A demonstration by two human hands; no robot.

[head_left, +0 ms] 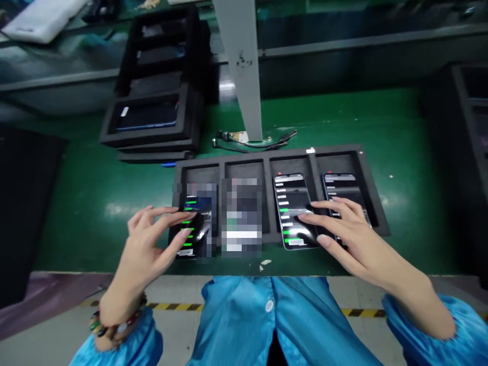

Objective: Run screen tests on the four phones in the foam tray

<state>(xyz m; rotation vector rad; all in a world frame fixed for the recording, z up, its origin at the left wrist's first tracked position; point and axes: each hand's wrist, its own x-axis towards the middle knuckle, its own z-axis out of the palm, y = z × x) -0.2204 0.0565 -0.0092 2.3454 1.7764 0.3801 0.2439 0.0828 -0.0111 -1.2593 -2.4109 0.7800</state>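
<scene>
A black foam tray [267, 203] with compartments lies along the table's near edge, bearing several smartphones. My left hand [154, 236] reaches over the leftmost smartphone [202, 223], fingers stretched onto its screen, which shows green bars. Beside that one is another smartphone [242, 218], its screen blurred out. My right hand [351, 236] is spread with fingertips at the right side of a lit smartphone [292, 203] showing a list with green marks. Partly under the right hand's fingers lies the rightmost smartphone [343, 185]. Neither hand grips anything; whether every fingertip touches glass I cannot tell.
Stacked black foam trays [152, 134] holding phones stand at the back left. Short black cables [255, 145] lie by the grey post [244, 76]. Dark stacks flank both sides: a left block [26, 203] and a right tray stack [453, 152]. White scraps [265, 263] lie near the front edge.
</scene>
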